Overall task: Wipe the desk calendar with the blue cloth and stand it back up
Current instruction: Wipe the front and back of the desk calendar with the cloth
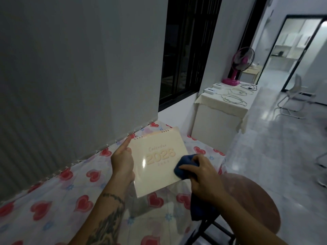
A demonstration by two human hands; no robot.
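Note:
A cream desk calendar [157, 161] with "2026" on its cover and a spiral binding at the top is held tilted above the table. My left hand [123, 161] grips its left edge, index finger stretched up toward the binding. My right hand [200, 171] is closed on a bunched blue cloth [184, 166] and presses it against the cover's right side. A loose end of the cloth hangs below my right wrist.
The table [58, 197] wears a white cloth printed with red hearts and runs along a grey wall. A round brown stool [254, 200] stands at the right. Farther back are a white covered table [223, 103] with cables, a pink fan [237, 68] and a white chair [293, 94].

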